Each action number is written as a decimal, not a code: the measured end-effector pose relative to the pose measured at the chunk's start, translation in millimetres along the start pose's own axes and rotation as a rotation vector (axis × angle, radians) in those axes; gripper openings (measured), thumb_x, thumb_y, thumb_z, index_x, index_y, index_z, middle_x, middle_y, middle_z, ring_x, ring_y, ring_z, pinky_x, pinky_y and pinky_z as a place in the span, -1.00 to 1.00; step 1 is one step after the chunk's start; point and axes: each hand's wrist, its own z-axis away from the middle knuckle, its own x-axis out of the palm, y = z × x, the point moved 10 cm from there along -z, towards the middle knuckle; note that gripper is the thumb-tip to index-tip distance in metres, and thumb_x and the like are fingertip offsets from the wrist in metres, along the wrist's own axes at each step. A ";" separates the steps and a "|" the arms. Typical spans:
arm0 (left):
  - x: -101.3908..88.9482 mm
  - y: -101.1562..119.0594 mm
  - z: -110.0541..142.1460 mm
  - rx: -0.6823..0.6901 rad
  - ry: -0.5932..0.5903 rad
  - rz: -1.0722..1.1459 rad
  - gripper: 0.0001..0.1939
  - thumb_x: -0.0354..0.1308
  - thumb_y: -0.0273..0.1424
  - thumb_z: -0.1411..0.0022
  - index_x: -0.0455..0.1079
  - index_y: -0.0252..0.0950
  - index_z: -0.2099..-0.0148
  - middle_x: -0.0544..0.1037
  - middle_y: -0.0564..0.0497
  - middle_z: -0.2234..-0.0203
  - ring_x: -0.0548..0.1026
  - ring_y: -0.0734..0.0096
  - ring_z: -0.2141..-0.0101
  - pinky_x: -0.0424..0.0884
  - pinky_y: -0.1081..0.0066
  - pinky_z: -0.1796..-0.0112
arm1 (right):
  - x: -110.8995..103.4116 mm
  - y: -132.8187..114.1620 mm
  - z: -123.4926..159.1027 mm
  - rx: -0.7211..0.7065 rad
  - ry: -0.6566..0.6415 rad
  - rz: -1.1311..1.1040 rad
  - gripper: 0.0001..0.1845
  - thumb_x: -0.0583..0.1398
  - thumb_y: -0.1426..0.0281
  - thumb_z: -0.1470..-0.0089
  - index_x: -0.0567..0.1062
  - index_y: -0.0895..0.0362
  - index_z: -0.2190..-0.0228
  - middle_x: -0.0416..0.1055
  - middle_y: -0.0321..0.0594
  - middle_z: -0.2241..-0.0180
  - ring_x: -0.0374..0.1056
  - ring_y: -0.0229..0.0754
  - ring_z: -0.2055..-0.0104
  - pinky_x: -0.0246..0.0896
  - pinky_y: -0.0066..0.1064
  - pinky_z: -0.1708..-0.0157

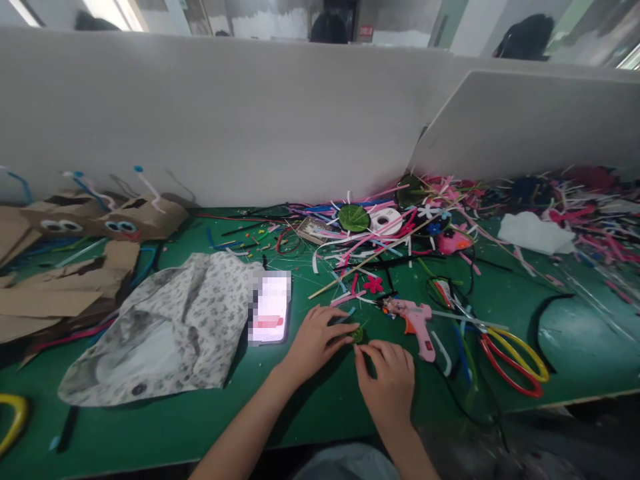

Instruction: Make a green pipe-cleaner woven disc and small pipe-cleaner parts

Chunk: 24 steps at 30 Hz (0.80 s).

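Note:
Between my fingertips, just above the green tabletop, is a small green coiled piece (357, 335), perhaps a rolled pipe cleaner. My left hand (317, 339) pinches it from the left with thumb and forefinger, the other fingers bent above it. From the lower right, my right hand (389, 373) holds its near edge between thumb and forefinger. To the right of my hands lies a pink hot glue gun (417, 327), its nozzle pointing left. A pink felt flower (373, 285) rests just beyond my fingers, beside short pink and white strips.
Scissors with red and yellow handles (515, 363) lie at the right. A lit phone (273, 307) and a patterned cloth (185, 327) are at the left. Behind are heaped pipe cleaners (345, 250), brown cardboard boxes with eyes (145, 217) and a grey partition (250, 120).

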 end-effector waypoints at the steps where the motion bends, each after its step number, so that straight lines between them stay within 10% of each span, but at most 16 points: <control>1: 0.0 -0.2 0.1 -0.002 0.001 -0.003 -0.70 0.16 -0.30 -0.29 0.44 0.03 -0.06 0.50 -0.01 0.03 0.41 0.26 0.00 0.33 0.10 -0.03 | -0.3 -1.2 0.3 -0.003 0.002 0.012 -0.90 0.17 0.43 -0.16 0.48 0.09 0.40 0.46 -0.21 0.37 0.31 -0.12 0.28 0.10 -0.23 0.22; 24: 6.0 -3.8 1.0 -0.026 -0.022 0.001 -0.72 0.12 -0.26 -0.32 0.45 -0.01 -0.06 0.48 -0.02 0.03 0.39 0.24 0.00 0.29 0.13 -0.02 | -6.8 16.2 7.9 0.090 0.058 -0.156 -0.89 0.10 0.33 -0.26 0.39 0.10 0.29 0.43 -0.17 0.31 0.32 -0.11 0.21 0.15 -0.26 0.18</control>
